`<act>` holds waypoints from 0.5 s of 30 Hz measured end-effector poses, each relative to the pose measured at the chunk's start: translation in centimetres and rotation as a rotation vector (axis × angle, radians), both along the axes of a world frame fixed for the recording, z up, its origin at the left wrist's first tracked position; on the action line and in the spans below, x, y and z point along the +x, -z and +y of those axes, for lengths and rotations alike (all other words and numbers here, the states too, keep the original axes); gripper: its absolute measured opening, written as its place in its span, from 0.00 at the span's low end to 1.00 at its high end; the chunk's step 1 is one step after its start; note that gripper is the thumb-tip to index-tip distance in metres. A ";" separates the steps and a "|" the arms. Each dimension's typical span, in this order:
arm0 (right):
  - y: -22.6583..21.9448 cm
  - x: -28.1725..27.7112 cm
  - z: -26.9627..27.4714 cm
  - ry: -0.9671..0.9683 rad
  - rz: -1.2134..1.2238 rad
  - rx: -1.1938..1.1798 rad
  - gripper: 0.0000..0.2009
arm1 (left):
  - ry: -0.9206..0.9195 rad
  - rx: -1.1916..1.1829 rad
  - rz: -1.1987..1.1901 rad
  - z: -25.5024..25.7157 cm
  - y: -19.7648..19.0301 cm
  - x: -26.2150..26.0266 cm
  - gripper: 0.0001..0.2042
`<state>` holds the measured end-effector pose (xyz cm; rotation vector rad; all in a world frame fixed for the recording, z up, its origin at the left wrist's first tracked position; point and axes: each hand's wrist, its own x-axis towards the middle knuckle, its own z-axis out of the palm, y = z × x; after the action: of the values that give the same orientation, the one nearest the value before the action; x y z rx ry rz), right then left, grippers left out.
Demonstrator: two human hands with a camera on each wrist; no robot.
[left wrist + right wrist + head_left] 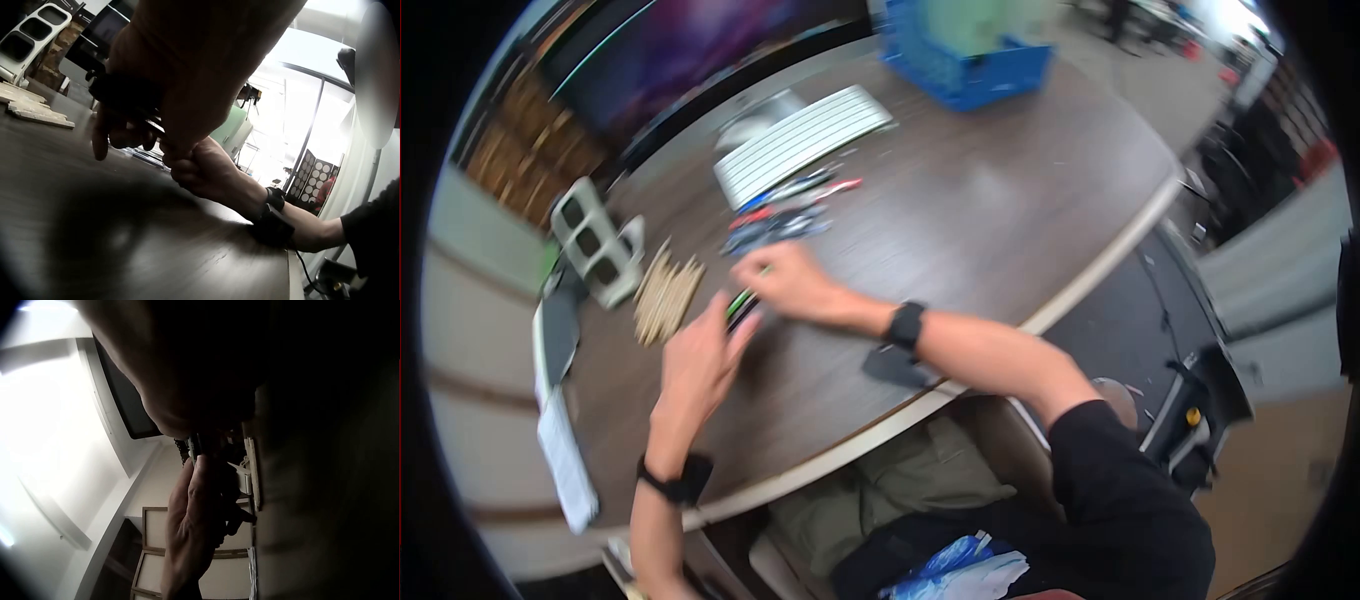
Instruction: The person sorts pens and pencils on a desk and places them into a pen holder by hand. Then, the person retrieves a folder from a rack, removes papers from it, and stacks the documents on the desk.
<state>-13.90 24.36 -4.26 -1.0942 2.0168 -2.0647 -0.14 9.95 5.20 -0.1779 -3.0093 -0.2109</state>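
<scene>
Above the dark wooden tabletop, my left hand holds slim green and dark pens between thumb and fingers. My right hand is curled at their far end, gripping the green one. In the left wrist view, the right hand appears as a fist against the left hand's fingers. The right wrist view shows the left hand just below the right hand, with a small part of a pen between them. Several pens lie just beyond, and light wooden sticks lie to the left.
A white keyboard lies behind the pens, below a monitor. At the left stands a pale holder with three openings. A blue crate sits at the back. A dark flat piece lies near the front edge.
</scene>
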 end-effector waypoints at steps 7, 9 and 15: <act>-1.7 1.9 0.6 -0.126 -0.197 0.175 0.18 | -0.026 -0.172 -0.008 -0.1 1.5 0.6 0.21; -1.9 1.9 0.5 -0.100 -0.228 0.154 0.19 | -0.033 -0.182 0.110 0.0 2.1 0.4 0.20; -2.6 1.9 0.6 -0.011 -0.312 0.146 0.19 | 0.008 -0.376 0.430 0.6 2.0 -1.3 0.14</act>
<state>-12.00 24.99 -1.69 -0.7054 1.9619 -1.9058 -1.41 10.51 3.18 -0.2336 -2.5873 0.3523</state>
